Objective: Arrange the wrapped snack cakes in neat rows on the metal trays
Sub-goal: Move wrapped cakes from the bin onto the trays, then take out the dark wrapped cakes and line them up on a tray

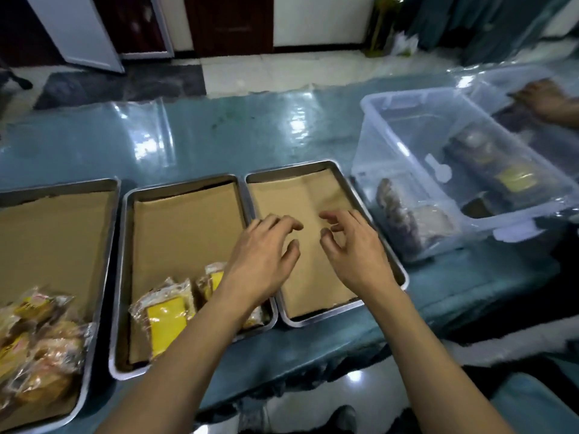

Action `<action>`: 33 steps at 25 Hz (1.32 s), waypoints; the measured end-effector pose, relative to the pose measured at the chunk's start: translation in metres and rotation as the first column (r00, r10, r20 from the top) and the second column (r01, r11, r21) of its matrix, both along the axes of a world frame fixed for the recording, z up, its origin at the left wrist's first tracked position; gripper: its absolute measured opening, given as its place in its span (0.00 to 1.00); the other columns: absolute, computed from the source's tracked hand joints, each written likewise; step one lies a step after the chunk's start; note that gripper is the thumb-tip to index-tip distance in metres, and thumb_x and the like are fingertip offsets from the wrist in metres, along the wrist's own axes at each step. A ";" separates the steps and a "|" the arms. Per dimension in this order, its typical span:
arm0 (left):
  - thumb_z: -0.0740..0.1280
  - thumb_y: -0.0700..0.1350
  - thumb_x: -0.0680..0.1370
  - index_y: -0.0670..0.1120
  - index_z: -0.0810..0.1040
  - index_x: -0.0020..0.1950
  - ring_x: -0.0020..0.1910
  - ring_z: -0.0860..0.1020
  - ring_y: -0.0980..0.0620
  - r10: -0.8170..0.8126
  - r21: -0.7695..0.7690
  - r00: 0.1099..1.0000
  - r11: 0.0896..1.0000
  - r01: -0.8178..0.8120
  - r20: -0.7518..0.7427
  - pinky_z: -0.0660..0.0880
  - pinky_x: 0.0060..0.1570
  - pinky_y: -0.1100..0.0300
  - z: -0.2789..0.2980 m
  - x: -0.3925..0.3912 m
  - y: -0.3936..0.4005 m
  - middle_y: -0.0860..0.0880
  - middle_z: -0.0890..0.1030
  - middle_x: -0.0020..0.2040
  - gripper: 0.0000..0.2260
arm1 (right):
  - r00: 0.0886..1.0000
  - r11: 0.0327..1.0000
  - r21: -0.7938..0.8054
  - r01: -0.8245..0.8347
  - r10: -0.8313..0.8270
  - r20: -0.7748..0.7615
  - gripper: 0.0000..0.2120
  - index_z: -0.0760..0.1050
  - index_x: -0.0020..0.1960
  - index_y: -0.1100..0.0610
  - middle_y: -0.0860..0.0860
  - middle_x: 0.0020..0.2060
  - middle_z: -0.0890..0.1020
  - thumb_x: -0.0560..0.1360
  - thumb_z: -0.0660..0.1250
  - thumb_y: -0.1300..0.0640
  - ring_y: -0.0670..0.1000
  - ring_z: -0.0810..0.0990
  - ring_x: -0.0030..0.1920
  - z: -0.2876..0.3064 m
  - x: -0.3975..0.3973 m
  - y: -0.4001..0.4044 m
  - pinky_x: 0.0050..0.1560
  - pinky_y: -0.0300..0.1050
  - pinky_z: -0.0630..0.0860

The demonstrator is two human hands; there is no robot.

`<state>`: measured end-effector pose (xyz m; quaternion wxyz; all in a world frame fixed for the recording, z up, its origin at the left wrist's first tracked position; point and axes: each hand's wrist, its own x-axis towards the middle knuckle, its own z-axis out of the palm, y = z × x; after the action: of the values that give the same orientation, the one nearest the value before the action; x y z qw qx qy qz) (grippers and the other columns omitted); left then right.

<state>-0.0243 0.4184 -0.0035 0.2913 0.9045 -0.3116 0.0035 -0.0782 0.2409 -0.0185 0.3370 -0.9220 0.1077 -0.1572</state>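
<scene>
Above right tray (388,245): my left hand (261,261) and right hand (354,249) loosely curled, empty. Wrapped cakes (166,311) left of it: light, soft, slippery film; grip by long sides.

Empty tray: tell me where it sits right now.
In the head view, the empty tray is the rightmost of three, between the middle tray and the clear bin, under both hands.
</scene>
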 end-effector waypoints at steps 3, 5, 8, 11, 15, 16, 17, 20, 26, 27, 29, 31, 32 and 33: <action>0.62 0.50 0.80 0.52 0.77 0.61 0.56 0.74 0.48 -0.076 -0.044 0.997 0.996 0.077 0.031 0.70 0.59 0.51 0.017 -0.016 -0.066 0.52 0.79 0.56 0.12 | 0.995 0.998 0.019 0.062 -0.063 0.075 0.13 0.77 0.61 0.49 0.44 0.54 0.79 0.77 0.65 0.53 0.42 0.77 0.52 0.019 -0.029 -0.061 0.55 0.47 0.77; 0.61 0.50 0.80 0.53 0.78 0.60 0.56 0.74 0.50 -0.115 -0.061 0.993 0.991 0.117 0.029 0.70 0.59 0.52 0.026 -0.032 -0.112 0.54 0.79 0.55 0.11 | 0.989 0.994 0.030 0.109 -0.111 0.100 0.13 0.77 0.59 0.48 0.44 0.52 0.79 0.76 0.63 0.49 0.44 0.78 0.52 0.030 -0.052 -0.104 0.56 0.51 0.77; 0.63 0.49 0.81 0.54 0.78 0.59 0.55 0.73 0.53 -0.154 -0.086 0.987 0.984 0.157 0.033 0.69 0.58 0.56 0.036 -0.055 -0.172 0.55 0.79 0.54 0.09 | 0.977 0.987 0.046 0.155 -0.160 0.142 0.12 0.78 0.57 0.48 0.45 0.50 0.79 0.76 0.63 0.51 0.44 0.80 0.48 0.037 -0.081 -0.165 0.53 0.52 0.78; 0.65 0.48 0.80 0.54 0.79 0.58 0.54 0.73 0.54 -0.173 -0.100 0.985 0.980 0.174 0.020 0.69 0.57 0.59 0.037 -0.074 -0.218 0.57 0.79 0.53 0.07 | 0.972 0.981 0.076 0.179 -0.189 0.142 0.09 0.78 0.57 0.48 0.44 0.48 0.79 0.77 0.66 0.56 0.41 0.79 0.47 0.039 -0.108 -0.216 0.52 0.50 0.78; 0.65 0.48 0.80 0.53 0.79 0.58 0.53 0.73 0.54 -0.203 -0.069 0.979 0.977 0.202 -0.017 0.69 0.57 0.61 0.034 -0.078 -0.266 0.57 0.79 0.52 0.07 | 0.961 0.966 0.118 0.229 -0.244 0.128 0.09 0.79 0.55 0.47 0.43 0.46 0.81 0.77 0.68 0.58 0.42 0.80 0.45 0.040 -0.119 -0.278 0.50 0.51 0.79; 0.65 0.48 0.81 0.54 0.79 0.58 0.54 0.73 0.54 -0.205 -0.061 0.979 0.977 0.204 -0.011 0.69 0.57 0.60 0.034 -0.076 -0.277 0.57 0.78 0.53 0.08 | 0.960 0.962 0.129 0.239 -0.255 0.117 0.09 0.80 0.55 0.48 0.43 0.46 0.81 0.77 0.68 0.58 0.42 0.81 0.45 0.041 -0.116 -0.294 0.51 0.51 0.79; 0.64 0.49 0.81 0.55 0.78 0.59 0.54 0.73 0.55 -0.202 -0.059 0.979 0.978 0.201 -0.006 0.69 0.57 0.60 0.035 -0.072 -0.288 0.58 0.78 0.54 0.08 | 0.960 0.959 0.138 0.246 -0.261 0.102 0.08 0.80 0.55 0.48 0.43 0.46 0.82 0.78 0.67 0.57 0.42 0.81 0.45 0.043 -0.111 -0.309 0.51 0.51 0.79; 0.63 0.51 0.81 0.55 0.78 0.59 0.55 0.71 0.57 -0.173 -0.053 0.985 0.984 0.173 -0.001 0.68 0.55 0.62 0.032 -0.052 -0.322 0.58 0.78 0.55 0.09 | 0.967 0.968 0.092 0.234 -0.241 0.076 0.07 0.80 0.55 0.49 0.43 0.46 0.82 0.78 0.67 0.55 0.42 0.81 0.45 0.049 -0.081 -0.354 0.51 0.50 0.79; 0.61 0.51 0.80 0.51 0.79 0.57 0.55 0.74 0.50 -0.109 -0.009 0.994 0.994 0.109 -0.004 0.72 0.59 0.48 0.008 0.003 -0.382 0.52 0.79 0.54 0.11 | 0.987 0.987 -0.150 0.063 -0.084 -0.135 0.08 0.80 0.54 0.47 0.46 0.45 0.80 0.76 0.66 0.52 0.48 0.80 0.44 0.038 0.015 -0.424 0.48 0.48 0.77; 0.63 0.50 0.80 0.51 0.79 0.58 0.54 0.73 0.50 -0.103 0.023 0.995 0.994 0.103 -0.011 0.72 0.58 0.49 0.005 0.008 -0.390 0.52 0.79 0.53 0.10 | 0.981 0.983 -0.183 0.020 -0.055 -0.188 0.09 0.80 0.54 0.48 0.47 0.46 0.80 0.76 0.66 0.51 0.50 0.80 0.46 0.030 0.030 -0.433 0.49 0.49 0.77; 0.64 0.48 0.80 0.51 0.80 0.57 0.53 0.73 0.49 -0.088 0.060 0.996 0.994 0.087 0.013 0.72 0.56 0.50 -0.002 0.017 -0.404 0.52 0.79 0.52 0.08 | 0.930 0.963 -0.248 -0.110 0.012 -0.368 0.11 0.79 0.57 0.49 0.50 0.50 0.81 0.76 0.66 0.50 0.53 0.80 0.51 0.013 0.063 -0.445 0.52 0.49 0.77; 0.64 0.48 0.80 0.51 0.80 0.56 0.52 0.74 0.49 -0.038 0.088 0.999 0.995 0.036 0.022 0.71 0.55 0.51 -0.008 0.020 -0.412 0.52 0.79 0.51 0.08 | 0.786 0.895 -0.305 -0.327 0.078 -0.613 0.15 0.77 0.62 0.50 0.52 0.58 0.81 0.77 0.68 0.48 0.56 0.79 0.58 -0.011 0.090 -0.448 0.58 0.49 0.75; 0.64 0.49 0.80 0.51 0.80 0.56 0.51 0.74 0.49 -0.013 0.112 1.000 0.994 0.010 0.026 0.71 0.55 0.51 -0.009 0.021 -0.414 0.53 0.79 0.52 0.08 | 0.696 0.847 -0.310 -0.433 0.096 -0.711 0.19 0.75 0.66 0.51 0.52 0.63 0.79 0.77 0.68 0.46 0.57 0.77 0.62 -0.024 0.100 -0.448 0.61 0.50 0.74; 0.64 0.49 0.80 0.52 0.80 0.56 0.51 0.74 0.50 0.008 0.136 0.999 0.991 -0.012 0.033 0.70 0.55 0.52 -0.010 0.021 -0.416 0.53 0.79 0.52 0.08 | 0.613 0.802 -0.303 -0.515 0.097 -0.784 0.24 0.72 0.70 0.51 0.52 0.66 0.77 0.77 0.68 0.43 0.57 0.76 0.65 -0.038 0.110 -0.447 0.65 0.52 0.71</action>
<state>-0.0036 0.0029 -0.0138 0.2237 0.9237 -0.3112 -0.0019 0.0320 -0.2063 -0.0566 0.0348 -0.9625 0.0231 0.2679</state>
